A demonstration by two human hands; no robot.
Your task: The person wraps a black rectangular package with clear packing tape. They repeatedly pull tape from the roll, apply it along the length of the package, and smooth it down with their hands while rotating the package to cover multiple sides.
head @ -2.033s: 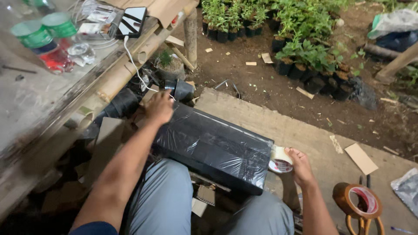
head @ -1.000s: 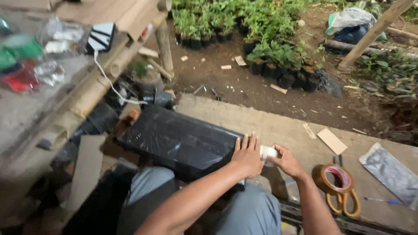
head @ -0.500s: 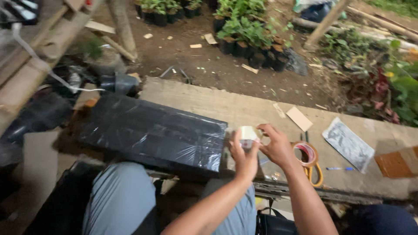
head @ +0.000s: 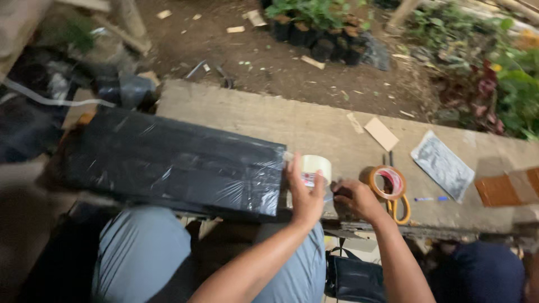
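A long box wrapped in shiny black plastic film (head: 174,163) lies across my lap, its far side resting on a concrete ledge (head: 314,126). My left hand (head: 306,196) grips a roll of clear tape (head: 315,168), upright at the box's right end. My right hand (head: 356,199) is just right of the roll, with curled fingers pinching at its lower edge. Whether a loose strip of tape is between the fingertips is too small to tell.
On the ledge to the right lie a brown tape roll (head: 387,182), orange-handled scissors (head: 403,209), a blue pen (head: 429,198), a plastic bag (head: 443,165) and cardboard pieces (head: 382,133). Potted seedlings (head: 320,22) stand on the soil beyond. A black bag (head: 353,278) sits below.
My left hand left the box's far end and came across to the tape roll. The roll rose from beside the box into both hands, and my view swung right.
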